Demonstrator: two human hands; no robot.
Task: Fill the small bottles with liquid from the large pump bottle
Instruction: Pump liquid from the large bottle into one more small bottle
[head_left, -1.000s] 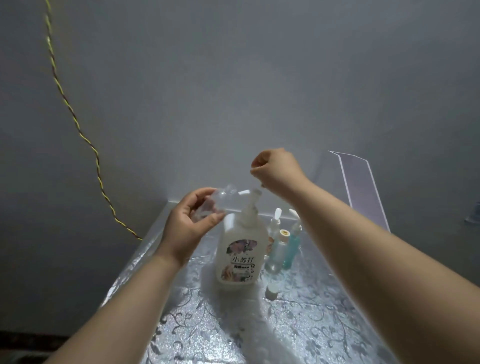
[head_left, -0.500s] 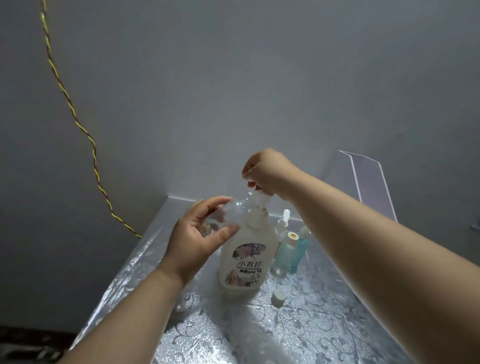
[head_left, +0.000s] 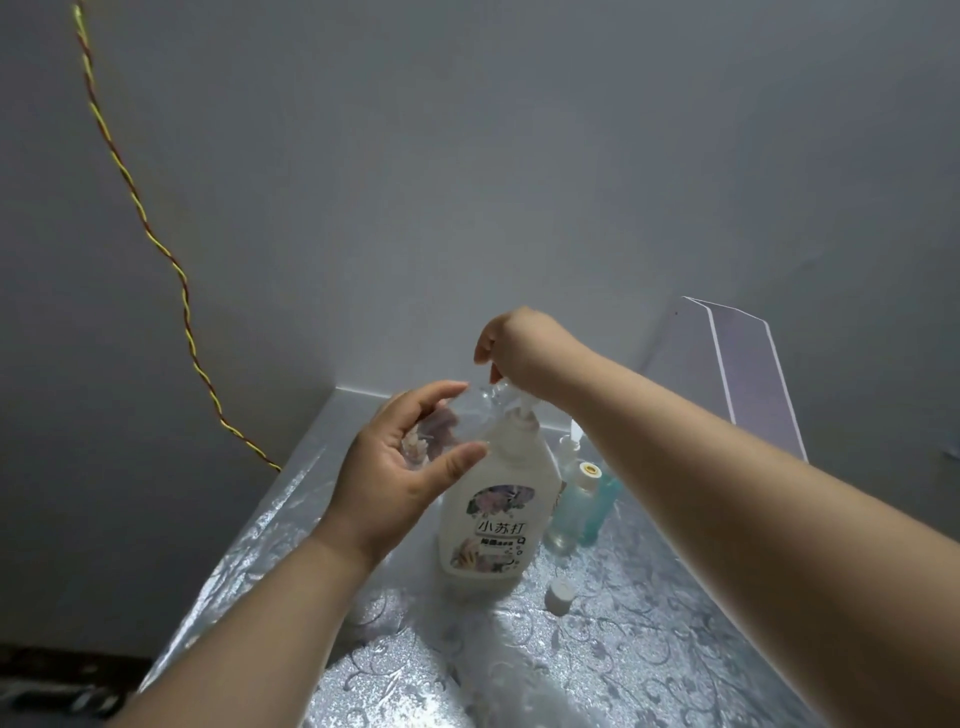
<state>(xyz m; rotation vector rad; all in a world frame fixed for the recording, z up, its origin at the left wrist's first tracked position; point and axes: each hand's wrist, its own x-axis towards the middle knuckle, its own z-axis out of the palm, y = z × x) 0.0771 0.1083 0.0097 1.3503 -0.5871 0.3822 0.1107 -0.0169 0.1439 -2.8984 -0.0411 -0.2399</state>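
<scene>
Pump stroke under way, clear bottle at the spout

Fingers: left hand (head_left: 402, 475) curls thumb and fingertips around a small clear bottle (head_left: 462, 415), a loose hold, not a full wrap. Right hand (head_left: 519, 348) is fisted on the pump head; the fingers are hidden, so exact contact is unclear.

Key relation: the spout sits at about 3 o'clock from the left fingers. The clear bottle's long axis tilts toward it, with its mouth apparently at the spout. Left hand is nearer to the viewer.

Large pump bottle (head_left: 493, 514) stands upright at table (head_left: 675, 649) centre, white and labelled. Tinted small bottles (head_left: 574, 504) wait at 3 o'clock; a loose cap (head_left: 560, 596) lies at 5.
</scene>
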